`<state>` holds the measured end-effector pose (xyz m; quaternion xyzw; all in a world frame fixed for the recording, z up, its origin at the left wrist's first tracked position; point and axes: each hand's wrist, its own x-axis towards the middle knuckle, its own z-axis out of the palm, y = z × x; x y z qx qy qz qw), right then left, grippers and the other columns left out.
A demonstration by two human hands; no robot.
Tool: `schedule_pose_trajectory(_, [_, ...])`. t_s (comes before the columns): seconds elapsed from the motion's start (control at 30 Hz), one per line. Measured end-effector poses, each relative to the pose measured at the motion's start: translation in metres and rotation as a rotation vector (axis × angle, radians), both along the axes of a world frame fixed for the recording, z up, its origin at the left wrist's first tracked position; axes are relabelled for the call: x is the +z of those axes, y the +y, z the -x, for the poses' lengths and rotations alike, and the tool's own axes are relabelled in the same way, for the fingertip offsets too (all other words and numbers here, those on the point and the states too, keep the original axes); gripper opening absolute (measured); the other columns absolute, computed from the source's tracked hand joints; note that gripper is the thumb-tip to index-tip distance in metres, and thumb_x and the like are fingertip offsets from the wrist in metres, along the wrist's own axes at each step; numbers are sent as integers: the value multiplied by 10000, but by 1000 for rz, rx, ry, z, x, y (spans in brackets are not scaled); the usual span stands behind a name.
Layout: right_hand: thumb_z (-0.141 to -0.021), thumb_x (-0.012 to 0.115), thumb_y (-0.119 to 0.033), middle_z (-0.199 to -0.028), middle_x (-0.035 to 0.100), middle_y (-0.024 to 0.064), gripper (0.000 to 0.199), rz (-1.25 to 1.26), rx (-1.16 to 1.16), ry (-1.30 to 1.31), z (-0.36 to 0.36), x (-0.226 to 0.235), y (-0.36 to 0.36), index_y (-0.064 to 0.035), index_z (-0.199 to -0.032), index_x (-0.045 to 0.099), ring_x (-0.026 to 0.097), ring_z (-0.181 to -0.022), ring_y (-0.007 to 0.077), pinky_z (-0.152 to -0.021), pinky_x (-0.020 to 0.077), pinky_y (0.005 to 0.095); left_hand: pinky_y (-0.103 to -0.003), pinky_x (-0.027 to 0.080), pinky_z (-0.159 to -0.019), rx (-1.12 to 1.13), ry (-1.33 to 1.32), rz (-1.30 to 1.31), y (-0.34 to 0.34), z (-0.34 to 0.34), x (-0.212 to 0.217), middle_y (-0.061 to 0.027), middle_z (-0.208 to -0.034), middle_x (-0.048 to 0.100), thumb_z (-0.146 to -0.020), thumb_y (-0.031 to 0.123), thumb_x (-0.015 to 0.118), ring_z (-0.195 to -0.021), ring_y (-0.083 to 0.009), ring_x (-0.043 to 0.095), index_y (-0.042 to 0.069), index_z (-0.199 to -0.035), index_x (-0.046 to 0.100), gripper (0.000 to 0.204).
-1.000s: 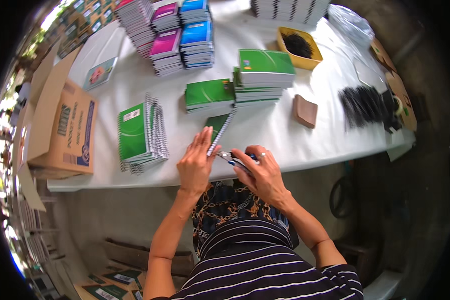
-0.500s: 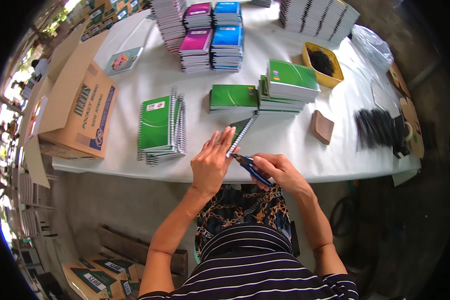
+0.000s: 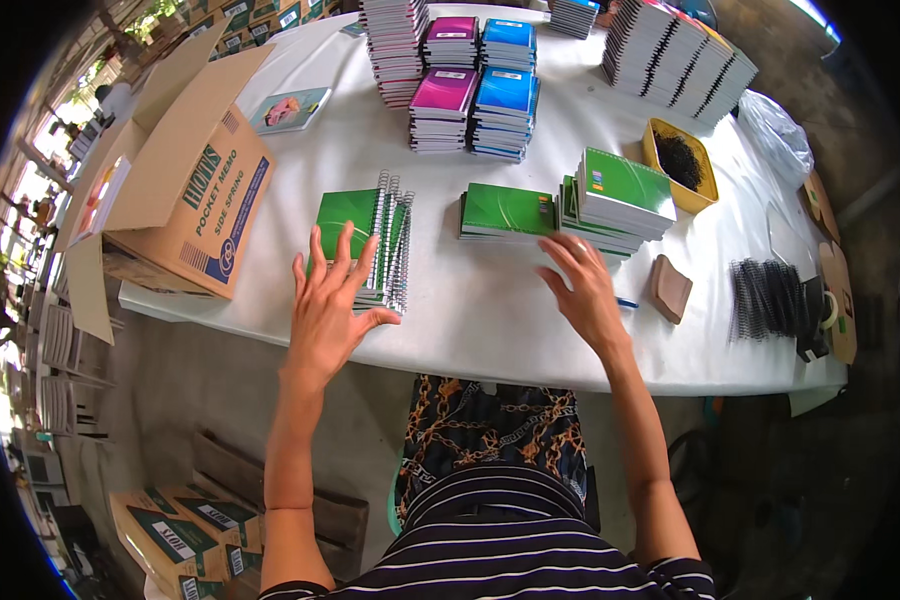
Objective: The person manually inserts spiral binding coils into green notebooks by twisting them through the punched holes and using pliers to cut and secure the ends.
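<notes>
Spiral-bound green notebooks (image 3: pixel 362 250) lie in a short pile near the front edge of the white table (image 3: pixel 490 320), coils to the right, and the left hand (image 3: pixel 332 300) hovers over the pile's near corner with fingers spread wide, gripping nothing; whether the fingertips touch the top cover cannot be told. The right hand (image 3: pixel 588 292) is likewise spread and empty, its fingertips at the near edge of the unbound green notebook stacks (image 3: pixel 570 205), with a blue pen (image 3: pixel 625 302) lying just beside its wrist on the table. To judge from this, the left hand would do well to come down flat on the cover and square the pile against its coils, so they do not snag one another, while the right takes only the top book from the leaning stack, pinching it at the free edge. Around them are a cardboard box (image 3: pixel 185 190) on the left, pink and blue notebook stacks (image 3: pixel 475 95) farther back, a yellow tray (image 3: pixel 678 165), a brown pad (image 3: pixel 670 288) and loose black binding coils (image 3: pixel 765 298) to the right.
</notes>
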<state>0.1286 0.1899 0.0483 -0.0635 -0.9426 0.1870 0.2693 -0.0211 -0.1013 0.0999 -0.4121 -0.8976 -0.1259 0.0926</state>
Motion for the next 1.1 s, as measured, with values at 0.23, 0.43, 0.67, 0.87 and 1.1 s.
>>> schedule_pose_trajectory(0.23, [-809,577,-65,-1227,596,170,390,-452,14,35,64,-54,26,18,-1190,593,567,-1130,302,-992,452,400,-558,180,-1166,-317,14,-365,37,-46,-12,-66,-1566,346,-818,253,732,-1479,-367,193,150,-1422,511,651])
schedule_pose_trajectory(0.43, [-815,610,-32,-1026,674,139,296,-251,-16,89,44,-23,12,-19,-1110,630,652,-923,285,-785,538,365,-509,216,-1169,-297,-330,-503,73,-73,-68,-154,-1565,311,-795,128,764,-1472,-391,191,57,-1480,377,790])
schedule_pose_trajectory(0.67, [-944,615,-72,-884,696,98,161,747,-82,138,-21,31,-53,24,-1060,671,664,-773,142,-649,525,277,-474,430,-1054,-306,-208,-667,126,-101,-76,-219,-1484,404,-869,-43,575,-1344,-403,431,15,-1499,287,695])
schedule_pose_trajectory(0.87, [-890,721,-207,-1234,582,158,474,755,-174,228,-54,-26,0,-6,-1277,534,563,-1136,242,-988,441,385,-355,491,-992,-435,-860,-705,112,-76,-74,-99,-1353,587,-974,-51,428,-1210,-252,590,116,-1462,425,515])
schedule_pose_trajectory(1.1, [-849,758,-122,-1173,566,106,524,1226,190,146,-56,-38,-9,-4,-1260,456,531,-1135,169,-983,429,315,-331,326,-1118,-502,-1092,-818,92,-50,-114,-97,-1418,513,-971,-33,448,-1349,-215,439,93,-1497,365,547])
